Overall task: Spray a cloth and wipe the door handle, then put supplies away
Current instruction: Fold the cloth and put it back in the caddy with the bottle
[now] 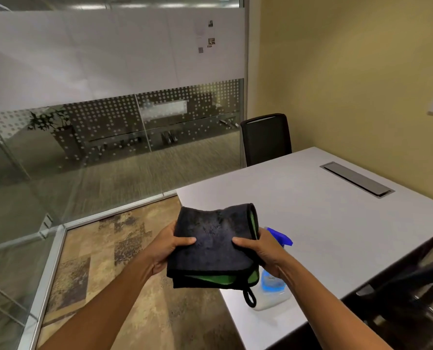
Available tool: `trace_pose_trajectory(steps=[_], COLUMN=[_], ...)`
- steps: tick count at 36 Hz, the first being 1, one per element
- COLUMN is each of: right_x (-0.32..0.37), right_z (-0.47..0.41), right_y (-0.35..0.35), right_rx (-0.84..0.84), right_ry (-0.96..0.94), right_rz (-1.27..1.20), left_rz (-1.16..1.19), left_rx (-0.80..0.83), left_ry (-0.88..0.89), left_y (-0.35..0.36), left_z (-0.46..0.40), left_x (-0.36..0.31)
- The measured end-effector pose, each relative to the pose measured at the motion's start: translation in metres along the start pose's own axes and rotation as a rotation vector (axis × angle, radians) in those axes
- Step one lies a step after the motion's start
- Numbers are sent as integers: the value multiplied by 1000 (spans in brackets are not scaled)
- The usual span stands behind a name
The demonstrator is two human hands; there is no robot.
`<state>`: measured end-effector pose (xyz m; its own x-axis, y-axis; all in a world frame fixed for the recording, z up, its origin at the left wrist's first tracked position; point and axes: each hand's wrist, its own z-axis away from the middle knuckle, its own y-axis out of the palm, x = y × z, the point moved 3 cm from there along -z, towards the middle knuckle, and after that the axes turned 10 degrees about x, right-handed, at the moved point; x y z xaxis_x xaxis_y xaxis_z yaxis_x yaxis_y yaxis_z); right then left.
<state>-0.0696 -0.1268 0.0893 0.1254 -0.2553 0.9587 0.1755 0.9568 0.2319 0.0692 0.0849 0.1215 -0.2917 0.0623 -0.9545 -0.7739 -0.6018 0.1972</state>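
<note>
A folded black cloth (214, 242) with a green inner side and a small hanging loop is held up in front of me by both hands. My left hand (166, 248) grips its left edge, thumb on top. My right hand (263, 252) grips its right edge the same way. Behind my right hand, a clear spray bottle (273, 289) with a blue trigger head stands on the white table (336, 223) near its front-left corner. The bottle is partly hidden by my right hand and the cloth. No door handle is in view.
A grey cable hatch (357, 179) is set in the table at the far right. A black chair (266, 138) stands at the table's far end, another chair (412, 286) at the right. A glass partition (109, 137) runs along the left over patterned carpet.
</note>
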Motion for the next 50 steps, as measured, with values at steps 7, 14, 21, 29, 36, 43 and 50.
trace_pose_trajectory(steps=[7, 14, 21, 29, 36, 43, 50], right_x=[18, 48, 50, 47, 50, 40, 28], right_z=[2, 13, 9, 11, 4, -2, 8], right_y=[-17, -27, -34, -35, -21, 23, 67], right_rx=[-41, 14, 107, 165, -53, -295, -224], right_ry=[-131, -395, -380, -149, -156, -239, -455], right_rz=[54, 69, 294, 133, 548, 797, 382], left_rz=[78, -2, -130, 150, -539, -709, -404], left_rx=[48, 2, 62, 150, -197, -410, -283], left_ry=[87, 271, 217, 78, 20, 117, 153], left_y=[-4, -8, 2, -1, 13, 53, 95], left_z=[-5, -6, -7, -6, -20, -22, -17], left_x=[2, -18, -16, -9, -6, -6, 1])
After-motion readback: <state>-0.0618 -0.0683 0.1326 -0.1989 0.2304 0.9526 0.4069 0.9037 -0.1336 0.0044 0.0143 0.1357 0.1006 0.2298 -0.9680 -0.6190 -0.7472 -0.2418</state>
